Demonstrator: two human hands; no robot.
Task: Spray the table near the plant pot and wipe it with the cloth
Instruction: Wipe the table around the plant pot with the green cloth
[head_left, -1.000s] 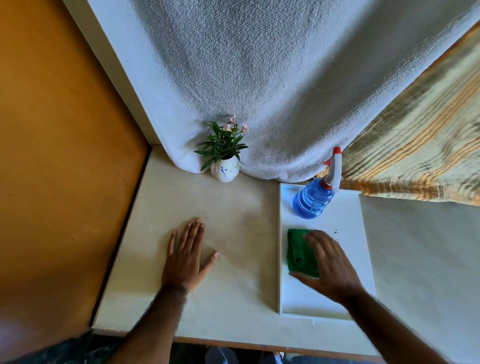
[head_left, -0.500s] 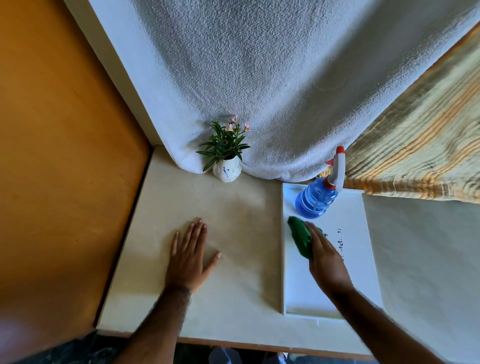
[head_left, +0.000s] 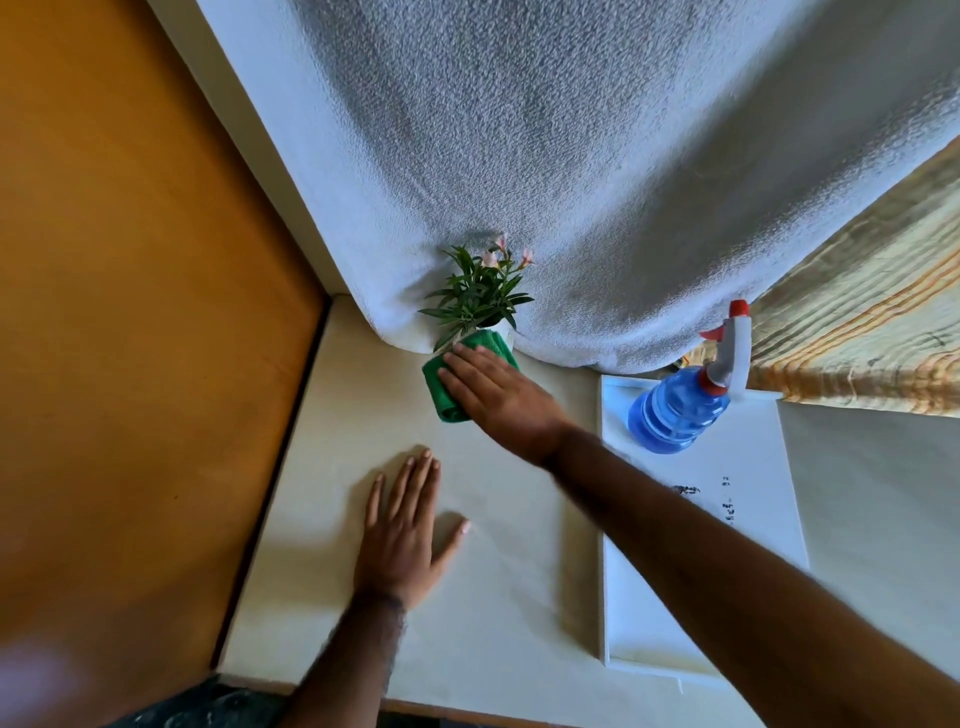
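My right hand (head_left: 496, 392) lies flat on a folded green cloth (head_left: 441, 387), pressing it to the cream table (head_left: 498, 597) right in front of the plant pot. The small white plant pot (head_left: 506, 332) is mostly hidden behind the cloth and hand; its green leaves and pink flowers (head_left: 480, 291) rise above them. My left hand (head_left: 408, 530) rests palm down on the table nearer to me, fingers spread, holding nothing. A blue spray bottle (head_left: 675, 410) with a white and red trigger head stands at the far end of a white tray (head_left: 769, 519) on the right.
A white textured cloth (head_left: 571, 156) hangs down behind the pot to the table's back edge. A striped beige curtain (head_left: 872, 322) hangs at the right. An orange wall (head_left: 130, 312) borders the table's left side. The table's front edge runs along the bottom.
My right hand has carried the green cloth off the white tray and leftward across the table to the plant pot. My left hand has stayed flat in place.
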